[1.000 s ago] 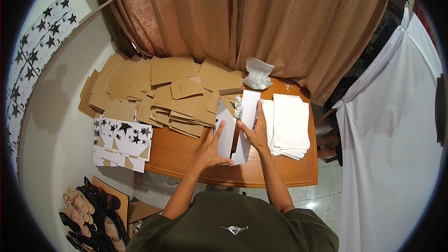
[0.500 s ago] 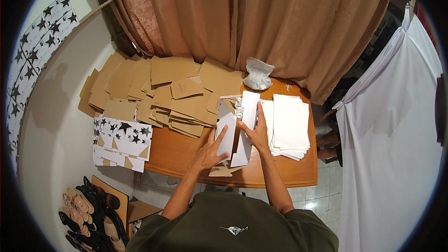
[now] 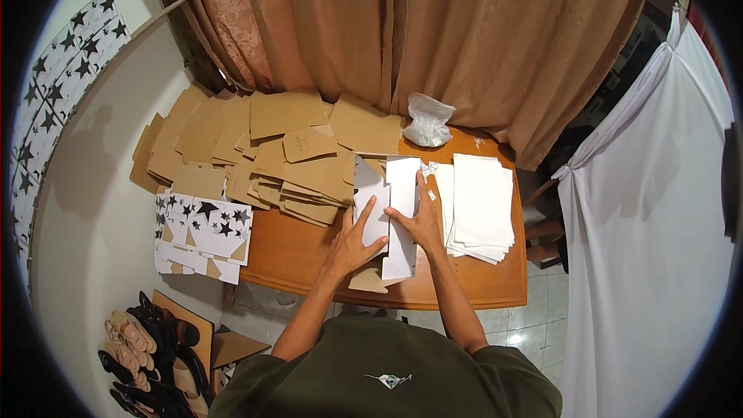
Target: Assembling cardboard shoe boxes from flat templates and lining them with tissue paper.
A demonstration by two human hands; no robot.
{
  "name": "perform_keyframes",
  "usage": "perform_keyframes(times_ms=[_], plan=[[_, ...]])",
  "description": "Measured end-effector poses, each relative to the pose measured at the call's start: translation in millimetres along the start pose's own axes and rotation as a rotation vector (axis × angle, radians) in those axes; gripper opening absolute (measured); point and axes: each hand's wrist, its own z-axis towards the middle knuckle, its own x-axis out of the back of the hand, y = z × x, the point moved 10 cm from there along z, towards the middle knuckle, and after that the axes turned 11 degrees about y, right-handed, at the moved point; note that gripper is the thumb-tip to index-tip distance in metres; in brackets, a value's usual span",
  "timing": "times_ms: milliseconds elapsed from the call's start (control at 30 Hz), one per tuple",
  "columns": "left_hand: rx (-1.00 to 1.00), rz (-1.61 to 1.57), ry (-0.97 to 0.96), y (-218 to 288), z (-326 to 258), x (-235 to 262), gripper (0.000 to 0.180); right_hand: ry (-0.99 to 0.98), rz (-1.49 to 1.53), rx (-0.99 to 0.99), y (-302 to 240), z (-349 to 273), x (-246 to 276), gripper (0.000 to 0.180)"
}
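A partly folded cardboard box [image 3: 401, 236], white outside with brown showing at its far end, lies lengthwise at the table's front. My left hand [image 3: 353, 246] holds its left side, index finger and thumb spread over the white panel; the other fingers are partly hidden. On the right, my right hand [image 3: 420, 224] grips the long white panel, with the thumb on top and the fingers along its outer edge. The two white panels meet along a narrow seam between my hands. A brown cardboard flap [image 3: 368, 280] sticks out at the near end.
Flat brown cardboard pieces [image 3: 286, 178] are heaped on the left and back. White sheets [image 3: 484, 205] are stacked at right, near a clear plastic bag [image 3: 428, 120]. Star-patterned pieces [image 3: 205, 232] lie at the table's left edge. Shoes [image 3: 151, 356] stand lower left.
The right panel has swung left and flatter, closing the gap to the left panel. My right hand moved left with it. Small silvery scraps now show on the table beside the box.
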Motion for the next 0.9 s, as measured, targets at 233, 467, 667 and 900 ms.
perform_keyframes(times_ms=[233,467,667,900], plan=[[-0.023,0.009,0.025,-4.0,-2.8,-4.8,0.083,0.055,-0.091,0.040,-0.6,-0.6,2.3,0.121],[0.012,0.031,-0.005,-6.0,-7.9,-10.8,0.082,0.183,-0.159,0.030,2.2,-10.2,5.4,0.129],[-0.001,-0.054,0.124,-20.6,-10.4,-9.4,0.094,0.111,-0.217,-0.050,27.5,-3.9,-1.0,0.123],[0.413,-0.355,0.030,-50.7,-1.9,-3.8,0.091,0.037,-0.244,-0.087,30.6,0.6,5.2,0.117]])
